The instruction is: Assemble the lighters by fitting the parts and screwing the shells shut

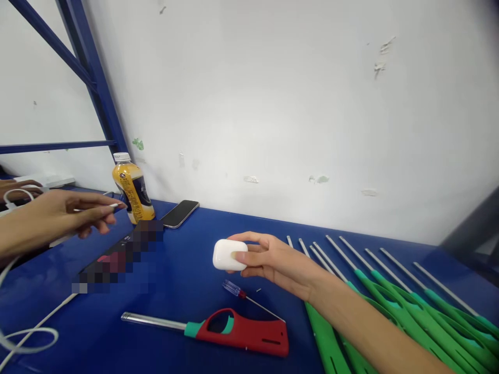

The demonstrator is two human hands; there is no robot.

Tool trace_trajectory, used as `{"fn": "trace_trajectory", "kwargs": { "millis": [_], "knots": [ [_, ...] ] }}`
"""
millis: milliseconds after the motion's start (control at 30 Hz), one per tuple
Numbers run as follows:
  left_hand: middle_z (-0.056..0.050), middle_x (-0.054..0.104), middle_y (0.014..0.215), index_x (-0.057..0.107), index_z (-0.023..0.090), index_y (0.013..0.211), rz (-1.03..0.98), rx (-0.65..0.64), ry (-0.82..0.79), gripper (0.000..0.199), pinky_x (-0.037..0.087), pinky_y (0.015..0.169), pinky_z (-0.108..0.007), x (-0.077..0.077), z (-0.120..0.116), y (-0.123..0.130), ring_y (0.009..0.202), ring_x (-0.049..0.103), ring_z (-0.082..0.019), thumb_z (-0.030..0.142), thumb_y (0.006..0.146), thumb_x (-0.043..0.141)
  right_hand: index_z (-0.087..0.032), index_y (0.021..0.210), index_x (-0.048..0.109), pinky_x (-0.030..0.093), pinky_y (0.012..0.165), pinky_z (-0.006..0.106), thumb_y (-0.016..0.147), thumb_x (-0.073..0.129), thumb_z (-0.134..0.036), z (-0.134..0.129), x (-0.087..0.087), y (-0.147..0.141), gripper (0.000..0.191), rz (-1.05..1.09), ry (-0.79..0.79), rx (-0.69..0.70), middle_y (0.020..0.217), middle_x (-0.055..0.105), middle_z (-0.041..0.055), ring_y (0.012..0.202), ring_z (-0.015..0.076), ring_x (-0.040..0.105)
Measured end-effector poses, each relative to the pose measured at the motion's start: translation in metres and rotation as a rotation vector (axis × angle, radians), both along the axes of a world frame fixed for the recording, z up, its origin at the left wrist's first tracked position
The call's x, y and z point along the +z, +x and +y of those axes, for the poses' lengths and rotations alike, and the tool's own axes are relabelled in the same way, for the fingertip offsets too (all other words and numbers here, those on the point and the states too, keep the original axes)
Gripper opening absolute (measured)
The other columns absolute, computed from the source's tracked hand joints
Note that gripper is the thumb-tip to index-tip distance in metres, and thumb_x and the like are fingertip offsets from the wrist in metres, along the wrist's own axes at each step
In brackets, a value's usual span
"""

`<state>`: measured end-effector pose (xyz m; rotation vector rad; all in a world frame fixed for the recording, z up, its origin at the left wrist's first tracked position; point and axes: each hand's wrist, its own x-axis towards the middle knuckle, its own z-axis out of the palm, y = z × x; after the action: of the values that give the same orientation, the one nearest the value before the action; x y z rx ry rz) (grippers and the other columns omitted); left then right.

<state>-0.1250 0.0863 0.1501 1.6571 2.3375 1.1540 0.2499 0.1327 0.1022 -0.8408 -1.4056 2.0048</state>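
Note:
My right hand is closed around a smooth white earbud case, thumb on its front, raised above the blue table. At the left, my left hand pinches a small white stick-like piece with a darker tip; whether it is a cable plug I cannot tell. Below the case lie a screwdriver with a clear handle and a red-bodied long-nose lighter. Several green-handled lighters lie under and beside my right forearm.
A yellow drink bottle and a dark-screened phone stand and lie near the wall. A dark, partly pixelated object has a white cable leading from it. Another person's hand shows at far left, by blue frame posts.

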Motion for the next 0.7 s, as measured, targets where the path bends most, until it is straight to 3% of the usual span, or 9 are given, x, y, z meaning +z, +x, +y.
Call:
{"fn": "trace_trajectory", "kwargs": {
  "millis": [100,167,300,467,700],
  "knots": [
    [0.003,0.077,0.076,0.076,0.017,0.118,-0.251,-0.253,-0.098,0.064,0.044,0.057,-0.016,-0.012,-0.027,0.05,0.06,0.062,-0.011,0.068,0.08,0.073,-0.017,0.133,0.07,0.06,0.085,0.025,0.083,0.094,-0.038,-0.004,0.002,-0.003,0.06,0.066,0.026,-0.031,0.117,0.081,0.0093,0.098,0.0169,0.079],
    [-0.002,0.078,0.079,0.079,0.02,0.116,-0.353,-0.382,-0.163,0.066,0.046,0.05,-0.02,-0.028,-0.043,0.091,0.055,0.062,-0.013,0.074,0.08,0.074,-0.017,0.138,0.067,0.059,0.087,0.024,0.087,0.09,-0.04,-0.009,0.004,-0.005,0.06,0.107,0.059,-0.047,0.123,0.08,0.0094,0.102,0.0162,0.079],
    [-0.002,0.075,0.07,0.083,0.025,0.114,-0.405,-0.472,-0.113,0.056,0.054,0.056,-0.023,-0.056,-0.058,0.154,0.064,0.07,-0.019,0.072,0.087,0.069,-0.016,0.132,0.071,0.057,0.089,0.024,0.088,0.09,-0.043,-0.018,0.006,-0.01,0.055,0.148,0.123,-0.04,0.125,0.078,0.0099,0.11,0.0181,0.076],
    [-0.001,0.071,0.065,0.085,0.029,0.116,-0.47,-0.471,-0.065,0.05,0.05,0.052,-0.022,-0.068,-0.061,0.167,0.059,0.063,-0.017,0.069,0.09,0.071,-0.021,0.129,0.07,0.057,0.092,0.03,0.082,0.093,-0.045,-0.024,0.005,-0.011,0.058,0.155,0.143,-0.067,0.124,0.077,0.0075,0.108,0.0202,0.075],
    [-0.003,0.07,0.056,0.089,0.027,0.098,-0.531,-0.263,0.021,0.05,0.049,0.043,-0.027,-0.064,-0.067,0.177,0.046,0.06,-0.019,0.071,0.076,0.08,-0.023,0.121,0.072,0.052,0.089,0.031,0.076,0.097,-0.038,-0.026,0.001,-0.011,0.053,0.105,0.109,-0.049,0.111,0.079,0.0044,0.097,0.0178,0.07]
  ]
}}
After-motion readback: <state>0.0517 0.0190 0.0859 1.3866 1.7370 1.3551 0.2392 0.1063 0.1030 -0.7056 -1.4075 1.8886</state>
